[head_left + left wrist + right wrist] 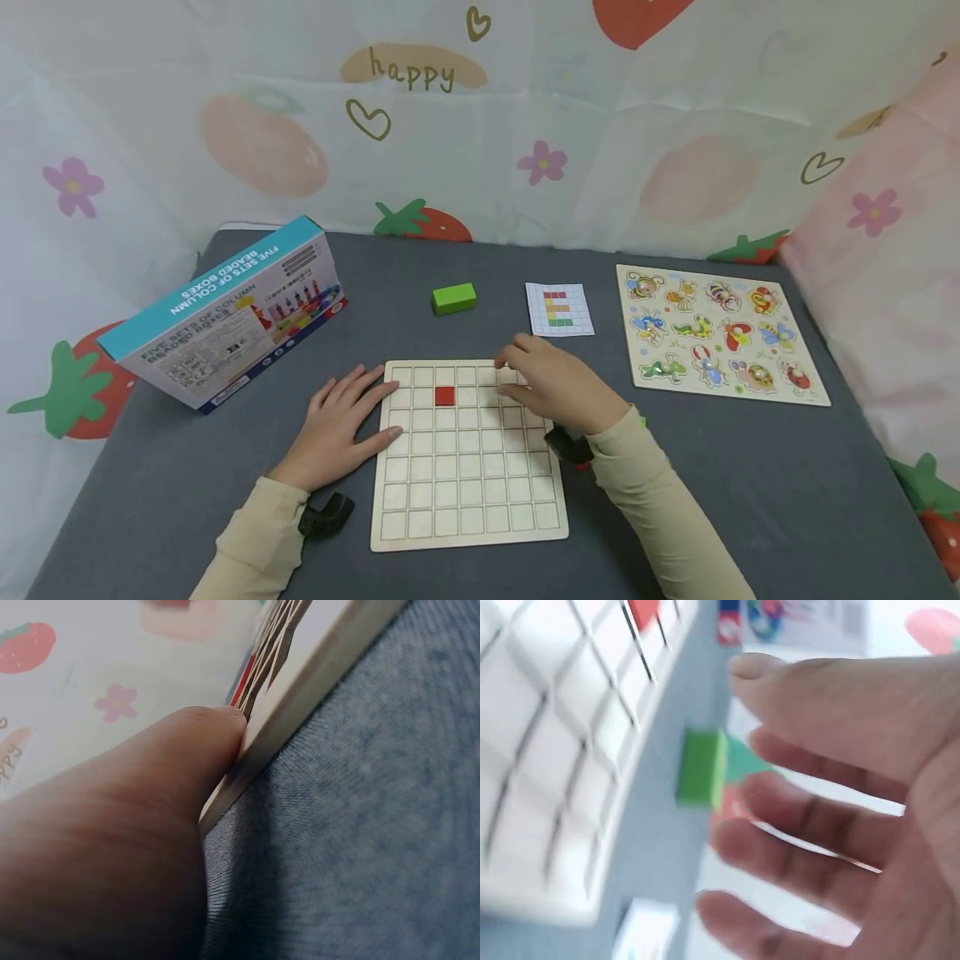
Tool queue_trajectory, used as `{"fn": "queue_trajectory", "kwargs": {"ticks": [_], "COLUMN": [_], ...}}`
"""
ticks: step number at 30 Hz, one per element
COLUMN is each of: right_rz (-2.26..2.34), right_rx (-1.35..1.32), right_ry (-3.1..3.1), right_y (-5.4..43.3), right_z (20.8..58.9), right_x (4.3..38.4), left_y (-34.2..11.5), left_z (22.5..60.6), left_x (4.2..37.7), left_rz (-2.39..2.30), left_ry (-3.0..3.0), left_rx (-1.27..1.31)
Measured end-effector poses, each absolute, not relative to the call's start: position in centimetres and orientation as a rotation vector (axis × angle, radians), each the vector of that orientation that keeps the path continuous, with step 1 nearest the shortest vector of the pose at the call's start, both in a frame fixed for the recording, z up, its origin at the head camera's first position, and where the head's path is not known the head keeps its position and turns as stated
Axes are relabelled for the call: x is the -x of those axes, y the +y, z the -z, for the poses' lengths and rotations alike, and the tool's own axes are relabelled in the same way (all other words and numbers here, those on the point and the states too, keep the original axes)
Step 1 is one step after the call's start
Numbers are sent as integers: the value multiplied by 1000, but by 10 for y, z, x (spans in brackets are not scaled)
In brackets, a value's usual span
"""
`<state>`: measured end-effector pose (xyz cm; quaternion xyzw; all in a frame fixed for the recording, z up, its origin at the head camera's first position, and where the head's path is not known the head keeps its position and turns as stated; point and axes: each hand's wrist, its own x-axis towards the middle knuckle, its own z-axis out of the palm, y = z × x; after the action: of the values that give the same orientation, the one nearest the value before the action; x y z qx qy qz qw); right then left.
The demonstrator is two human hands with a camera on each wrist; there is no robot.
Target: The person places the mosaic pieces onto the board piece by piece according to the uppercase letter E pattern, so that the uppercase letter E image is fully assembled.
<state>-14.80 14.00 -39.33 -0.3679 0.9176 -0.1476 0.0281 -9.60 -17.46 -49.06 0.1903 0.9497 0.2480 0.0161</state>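
From my station I see the left hand spread and released, thumb on the left edge of the board; the right hand hovers, loosely bent and empty, above the board's far right; the red tile sits on the board (toward its far left)

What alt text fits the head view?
A person's left hand touches the left edge of a gridded board bearing one red square; the right hand is above its upper right. Beyond: a green block and pattern card; insect puzzle right, box left.
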Motion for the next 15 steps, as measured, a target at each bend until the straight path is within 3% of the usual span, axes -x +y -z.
{"fn": "queue_trajectory", "kwargs": {"ticks": [6, 15], "right_rz": [401, 410], "right_rx": [879, 521], "right_ry": [2950, 2868], "right_y": [203, 273], "right_z": [383, 396], "right_x": [130, 103], "left_y": [-174, -175], "left_z": [491, 492], "left_x": [95, 97], "left_rz": [-780, -814], "left_ry": [2963, 2955], "left_rx": [-601, -581]}}
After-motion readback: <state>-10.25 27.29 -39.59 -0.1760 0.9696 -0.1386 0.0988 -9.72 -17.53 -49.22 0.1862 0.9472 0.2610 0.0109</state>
